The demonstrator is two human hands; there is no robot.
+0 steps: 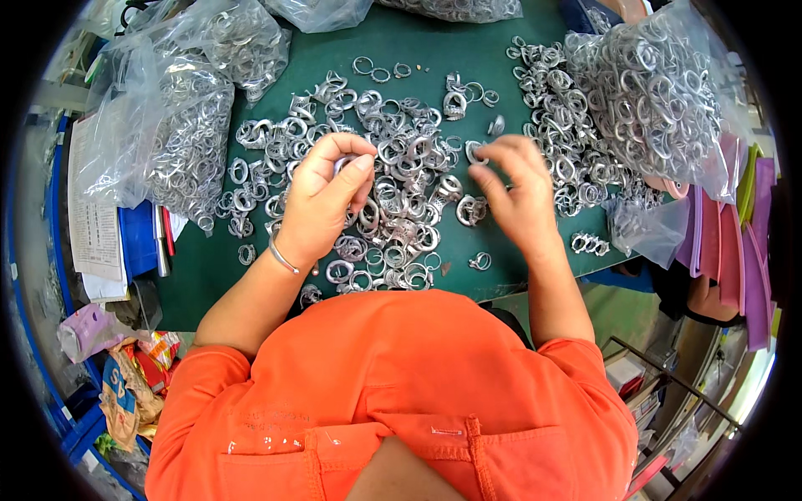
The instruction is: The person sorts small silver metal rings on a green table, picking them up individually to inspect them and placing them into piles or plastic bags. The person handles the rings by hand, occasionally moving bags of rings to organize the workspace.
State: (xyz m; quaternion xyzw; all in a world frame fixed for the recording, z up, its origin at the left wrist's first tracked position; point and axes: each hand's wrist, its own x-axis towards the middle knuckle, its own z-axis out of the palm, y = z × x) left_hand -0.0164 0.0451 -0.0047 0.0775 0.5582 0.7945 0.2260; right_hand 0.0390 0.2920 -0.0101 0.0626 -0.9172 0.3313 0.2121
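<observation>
My left hand (322,200) is closed in a pinch above the middle of a loose pile of silver-grey metal rings (405,221). Between its thumb and fingers a bit of a grey ring (341,164) shows; the rest is hidden. To the right of the pile, my right hand (520,188) has its thumb and fingertips at a small metal ring (474,153); its fingers are slightly blurred. Just left of that hand lies another ring (471,210) on the green tabletop (468,275). A bangle (282,253) circles my left wrist.
Clear plastic bags of rings stand at the left (190,134) and the right (643,92). Beyond my right hand spreads a second heap of rings (564,125). A short row of rings (590,244) lies near the right edge. Printed sheets (96,209) hang at the left.
</observation>
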